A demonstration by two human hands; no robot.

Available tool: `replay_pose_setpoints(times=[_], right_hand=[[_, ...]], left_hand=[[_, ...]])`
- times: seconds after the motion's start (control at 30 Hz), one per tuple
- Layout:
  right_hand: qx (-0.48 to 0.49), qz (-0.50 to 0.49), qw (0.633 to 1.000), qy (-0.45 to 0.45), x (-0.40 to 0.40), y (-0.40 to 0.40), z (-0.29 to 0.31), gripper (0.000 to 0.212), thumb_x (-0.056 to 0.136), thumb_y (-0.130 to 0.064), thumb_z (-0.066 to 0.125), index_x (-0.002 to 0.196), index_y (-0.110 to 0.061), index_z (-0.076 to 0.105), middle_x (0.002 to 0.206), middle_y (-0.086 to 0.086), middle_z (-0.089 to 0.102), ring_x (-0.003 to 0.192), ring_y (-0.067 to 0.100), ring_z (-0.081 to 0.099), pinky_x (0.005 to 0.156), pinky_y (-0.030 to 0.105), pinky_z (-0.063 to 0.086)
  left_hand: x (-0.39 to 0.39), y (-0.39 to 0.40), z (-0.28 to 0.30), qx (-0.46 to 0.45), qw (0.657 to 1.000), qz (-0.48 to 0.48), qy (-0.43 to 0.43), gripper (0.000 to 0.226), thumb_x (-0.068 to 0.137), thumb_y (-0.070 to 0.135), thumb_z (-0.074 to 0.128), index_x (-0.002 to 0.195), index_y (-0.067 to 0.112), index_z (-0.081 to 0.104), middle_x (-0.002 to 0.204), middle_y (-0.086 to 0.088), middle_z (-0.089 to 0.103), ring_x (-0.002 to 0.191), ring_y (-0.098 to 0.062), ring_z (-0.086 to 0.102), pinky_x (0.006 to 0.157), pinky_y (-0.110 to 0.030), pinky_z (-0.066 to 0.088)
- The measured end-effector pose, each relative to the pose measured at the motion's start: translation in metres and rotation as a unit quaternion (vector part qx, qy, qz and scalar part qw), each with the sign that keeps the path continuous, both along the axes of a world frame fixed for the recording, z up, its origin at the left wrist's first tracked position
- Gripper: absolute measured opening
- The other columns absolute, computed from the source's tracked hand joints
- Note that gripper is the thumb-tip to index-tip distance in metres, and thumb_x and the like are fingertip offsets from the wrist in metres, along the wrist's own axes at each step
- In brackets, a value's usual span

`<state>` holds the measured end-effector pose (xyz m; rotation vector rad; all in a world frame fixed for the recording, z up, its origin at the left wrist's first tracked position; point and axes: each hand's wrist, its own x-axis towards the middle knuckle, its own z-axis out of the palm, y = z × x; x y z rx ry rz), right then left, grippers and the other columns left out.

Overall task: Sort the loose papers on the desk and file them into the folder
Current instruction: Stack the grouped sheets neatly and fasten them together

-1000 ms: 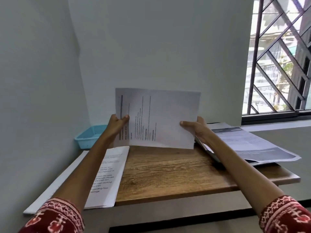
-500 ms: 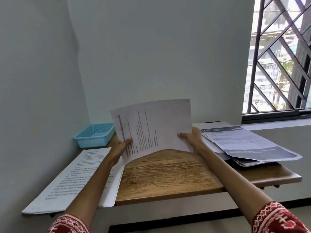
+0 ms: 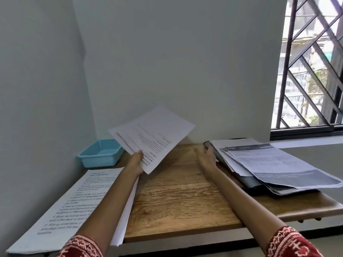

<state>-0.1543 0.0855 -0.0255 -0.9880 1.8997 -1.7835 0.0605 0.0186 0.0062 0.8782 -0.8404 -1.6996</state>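
Right of the hands lies the folder [image 3: 248, 180]; the empty, relaxed right hand [image 3: 207, 157] nearly touches it, while the left hand [image 3: 136, 161] pinches a sheet [image 3: 152, 138].

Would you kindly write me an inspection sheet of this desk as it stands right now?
Surface: wooden desk, bare in the middle.
Job's things: held sheet lifted and tilted; left stack overhangs the desk edge; right stack lies on a dark folder.
Clutter: blue basket at the back left corner.
Grippers: left hand pinches the held sheet; right hand open beside the folder.
Cables: nothing seen.
Surroundings: plain walls, barred window on the right.
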Motion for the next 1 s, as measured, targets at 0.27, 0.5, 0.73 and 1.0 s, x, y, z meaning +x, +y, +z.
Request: replay_pose_setpoints(times=[0.27, 0.5, 0.73, 1.0], right_hand=[[0.229, -0.087, 0.874, 0.420, -0.027, -0.030, -0.027, 0.047, 0.091, -0.007, 0.044, 0.137, -0.004, 0.035, 0.137, 0.017, 0.042, 0.126, 0.030, 0.039, 0.096, 0.033, 0.040], [0.365, -0.150, 0.767, 0.506, -0.035, -0.051, -0.023, 0.032, 0.098, -0.020, 0.041, 0.126, -0.009, 0.049, 0.128, 0.014, 0.053, 0.119, 0.030, 0.045, 0.095, 0.037, 0.037], [0.259, -0.025, 0.850, 0.457, -0.026, -0.044, -0.020, 0.029, 0.096, -0.033, 0.051, 0.108, -0.007, 0.060, 0.119, 0.016, 0.059, 0.109, 0.029, 0.052, 0.085, 0.034, 0.040], [0.012, 0.340, 0.940, -0.022, 0.061, -0.037, -0.004, 0.025, 0.099, -0.028, 0.049, 0.111, -0.007, 0.059, 0.068, 0.005, 0.054, 0.055, 0.011, 0.048, 0.051, 0.023, 0.037]], left_hand=[[-0.024, -0.022, -0.040, 0.052, 0.990, 0.129, -0.015, 0.042, 0.097, 0.013, 0.050, 0.136, 0.000, 0.041, 0.130, -0.017, 0.054, 0.107, -0.032, 0.058, 0.075, -0.038, 0.050], [-0.027, -0.024, -0.032, 0.017, 0.989, 0.135, 0.050, 0.031, 0.097, 0.012, 0.048, 0.127, 0.003, 0.049, 0.115, -0.009, 0.059, 0.070, -0.015, 0.057, 0.071, -0.037, 0.051], [-0.020, -0.023, -0.023, -0.008, 0.983, 0.130, 0.133, 0.029, 0.097, 0.011, 0.047, 0.126, 0.011, 0.047, 0.088, 0.000, 0.060, 0.074, -0.015, 0.059, 0.064, -0.033, 0.050], [-0.021, -0.015, -0.019, -0.023, 0.981, 0.142, 0.128, 0.033, 0.098, 0.010, 0.045, 0.131, 0.005, 0.045, 0.122, -0.011, 0.057, 0.075, -0.014, 0.057, 0.079, -0.037, 0.050]])
